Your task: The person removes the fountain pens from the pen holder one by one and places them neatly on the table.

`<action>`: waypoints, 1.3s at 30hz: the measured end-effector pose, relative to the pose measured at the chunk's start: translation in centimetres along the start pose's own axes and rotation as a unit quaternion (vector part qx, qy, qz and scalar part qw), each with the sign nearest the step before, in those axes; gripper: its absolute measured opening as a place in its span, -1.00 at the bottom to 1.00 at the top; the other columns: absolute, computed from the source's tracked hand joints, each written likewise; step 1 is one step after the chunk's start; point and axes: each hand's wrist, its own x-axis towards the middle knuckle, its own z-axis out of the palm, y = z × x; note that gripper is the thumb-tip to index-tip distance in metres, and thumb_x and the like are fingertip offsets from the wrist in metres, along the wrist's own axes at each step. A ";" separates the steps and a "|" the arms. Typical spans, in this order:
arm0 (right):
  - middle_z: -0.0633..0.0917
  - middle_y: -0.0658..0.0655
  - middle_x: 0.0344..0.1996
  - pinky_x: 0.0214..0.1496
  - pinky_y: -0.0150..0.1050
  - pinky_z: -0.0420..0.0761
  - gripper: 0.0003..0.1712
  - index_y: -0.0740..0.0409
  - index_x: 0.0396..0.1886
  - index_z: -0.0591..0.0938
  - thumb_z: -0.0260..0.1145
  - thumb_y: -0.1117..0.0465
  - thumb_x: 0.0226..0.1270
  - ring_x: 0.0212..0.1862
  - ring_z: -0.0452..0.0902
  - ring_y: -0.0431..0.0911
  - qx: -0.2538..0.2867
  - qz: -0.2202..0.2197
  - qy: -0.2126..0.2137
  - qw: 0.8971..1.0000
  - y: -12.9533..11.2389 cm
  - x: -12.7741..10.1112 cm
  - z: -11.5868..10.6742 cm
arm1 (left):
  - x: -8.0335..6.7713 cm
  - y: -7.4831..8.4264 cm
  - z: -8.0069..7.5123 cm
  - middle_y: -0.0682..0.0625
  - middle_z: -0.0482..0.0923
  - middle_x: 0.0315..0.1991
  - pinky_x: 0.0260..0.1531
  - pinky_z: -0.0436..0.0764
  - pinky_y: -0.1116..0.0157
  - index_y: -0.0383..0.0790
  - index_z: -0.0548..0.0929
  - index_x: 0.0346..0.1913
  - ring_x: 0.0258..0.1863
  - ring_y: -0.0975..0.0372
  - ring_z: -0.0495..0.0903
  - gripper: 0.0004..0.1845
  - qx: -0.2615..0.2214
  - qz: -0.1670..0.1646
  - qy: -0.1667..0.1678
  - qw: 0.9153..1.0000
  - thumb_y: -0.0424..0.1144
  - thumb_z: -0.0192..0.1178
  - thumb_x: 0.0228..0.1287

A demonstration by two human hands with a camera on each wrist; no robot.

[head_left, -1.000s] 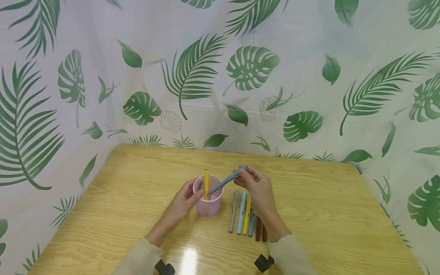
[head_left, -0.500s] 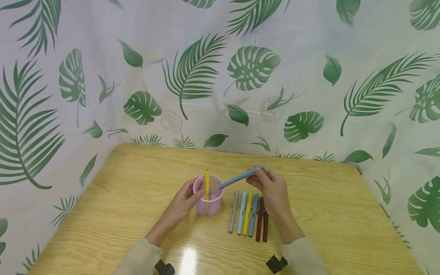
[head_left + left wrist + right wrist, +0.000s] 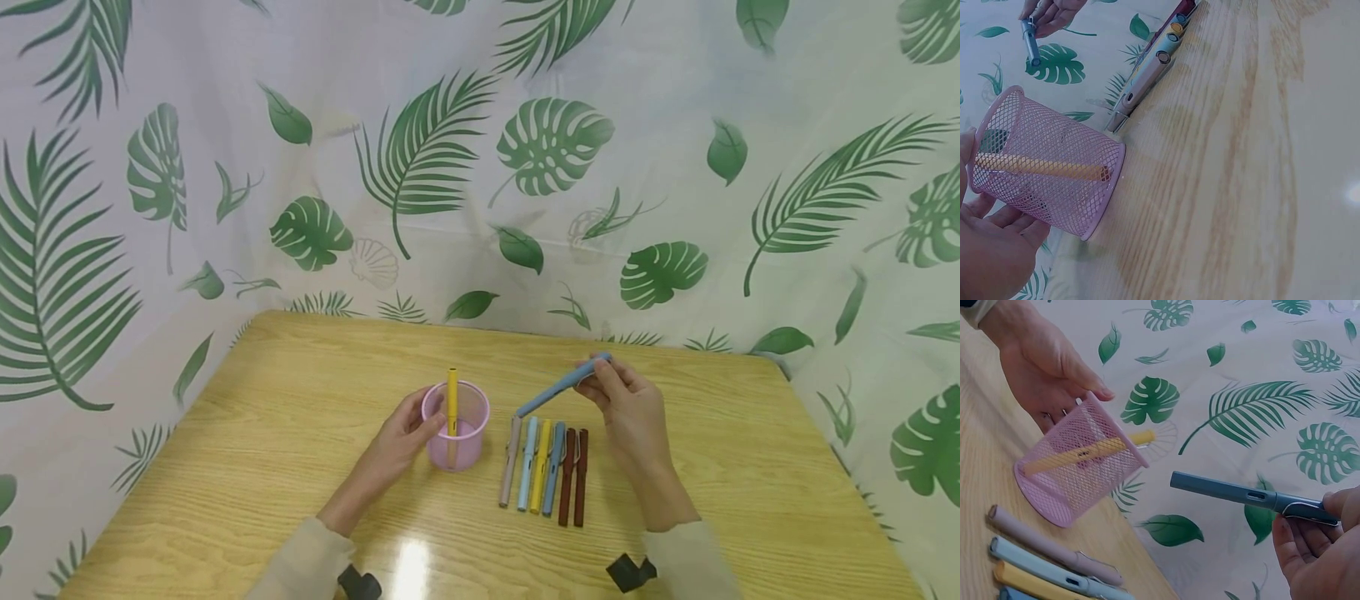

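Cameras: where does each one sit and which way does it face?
Head: above, facing down and forward at the table; both hands and sleeves show.
Left wrist: low beside the left hand, facing the cup.
Right wrist: low by the right hand, facing its blue pen.
All three share the cup and the pen row.

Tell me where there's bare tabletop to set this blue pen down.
Bare wood lies right of the pen row, out to the table edge, left of the pink mesh cup beyond the left hand, and behind both toward the leaf curtain. It is crowded between cup and row, under the blue pen in the right hand.
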 end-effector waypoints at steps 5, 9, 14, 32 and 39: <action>0.80 0.08 -0.13 0.08 -0.26 0.72 -0.75 0.30 0.00 0.72 0.26 0.20 0.56 -0.11 0.74 -0.13 0.000 0.001 0.009 1.000 -0.9 -0.1 -1.5 | 0.1 0.0 0.0 -0.30 0.23 0.54 0.52 0.22 0.03 -0.38 0.23 0.55 0.54 -0.09 0.21 -0.39 -0.004 0.002 -0.002 1.000 -0.23 0.12 0.61; 0.80 0.07 -0.16 0.07 -0.27 0.72 -0.76 0.26 -0.01 0.73 0.27 0.20 0.56 -0.11 0.74 -0.14 0.001 0.003 0.012 1.000 -1.6 -0.3 -2.6 | 0.1 0.1 0.0 -0.29 0.25 0.53 0.51 0.24 0.03 -0.39 0.23 0.54 0.53 -0.09 0.23 -0.40 -0.008 0.002 0.000 1.000 -0.25 0.13 0.60; 0.81 0.06 -0.19 0.03 -0.30 0.73 -0.79 0.23 -0.06 0.76 0.27 0.21 0.55 -0.12 0.75 -0.16 -0.003 0.001 0.012 1.000 -2.2 -0.4 -4.0 | 0.2 0.0 0.1 -0.31 0.26 0.52 0.50 0.26 0.01 -0.41 0.23 0.54 0.51 -0.11 0.25 -0.40 -0.011 0.003 0.003 1.000 -0.27 0.13 0.59; 0.80 0.05 -0.24 -0.05 -0.35 0.74 -0.79 0.20 -0.06 0.78 0.26 0.23 0.56 -0.15 0.73 -0.17 -0.015 0.011 0.003 1.000 -3.0 -1.4 -7.5 | 0.2 0.2 0.2 -0.35 0.24 0.52 0.50 0.25 -0.02 -0.43 0.21 0.53 0.52 -0.16 0.23 -0.40 -0.014 0.004 -0.002 1.000 -0.31 0.12 0.59; 0.80 0.00 -0.23 -0.08 -0.39 0.73 -0.80 0.16 -0.08 0.78 0.26 0.20 0.57 -0.16 0.72 -0.20 -0.051 0.031 0.006 0.998 -3.0 -1.7 -8.7 | 0.0 0.1 0.1 -0.32 0.24 0.53 0.49 0.26 -0.01 -0.39 0.21 0.55 0.52 -0.14 0.23 -0.42 -0.013 0.003 -0.002 1.000 -0.32 0.09 0.61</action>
